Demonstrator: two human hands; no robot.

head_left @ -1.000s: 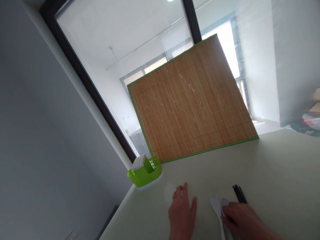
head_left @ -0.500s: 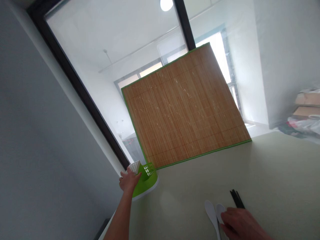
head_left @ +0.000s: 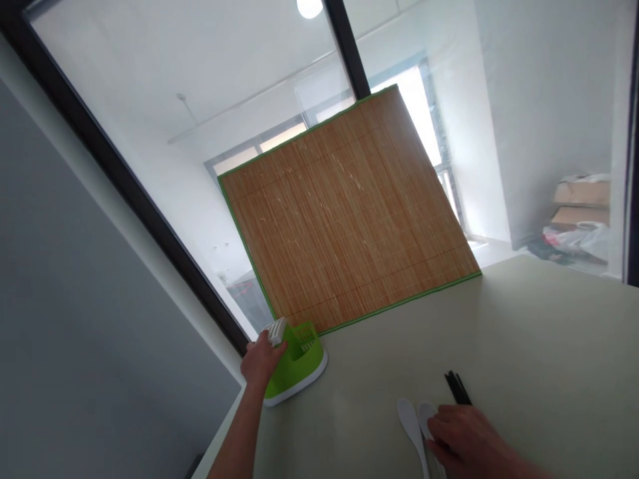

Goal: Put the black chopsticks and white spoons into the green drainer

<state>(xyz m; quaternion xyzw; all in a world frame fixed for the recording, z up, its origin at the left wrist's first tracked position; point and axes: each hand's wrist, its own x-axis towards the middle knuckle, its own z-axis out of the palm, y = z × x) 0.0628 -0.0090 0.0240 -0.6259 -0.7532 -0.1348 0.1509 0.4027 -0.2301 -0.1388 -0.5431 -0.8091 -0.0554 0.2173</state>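
A green utensil holder point(head_left: 298, 371) with a white base and a white slotted top stands at the left end of the pale table. My left hand point(head_left: 262, 359) is closed around the holder's left side, thumb by the white slotted part. Two white spoons lie side by side close to me. The left spoon point(head_left: 410, 422) is untouched. On the right spoon point(head_left: 426, 414), the curled fingers of my right hand point(head_left: 466, 436) close near the neck; its handle is partly hidden. Black chopsticks point(head_left: 458, 387) stick out beyond that hand, their near ends covered.
A brown bamboo mat point(head_left: 349, 219) with green edging leans upright against the glass behind the table point(head_left: 369, 379). A dark window frame point(head_left: 150, 216) and a grey wall point(head_left: 74, 319) close off the left. Cardboard boxes point(head_left: 582, 193) and plastic bags are beyond the glass.
The utensil holder has slid a little to the right along the table with my left hand on it. My right hand stays at the spoons and chopsticks. The camera view has shifted right.
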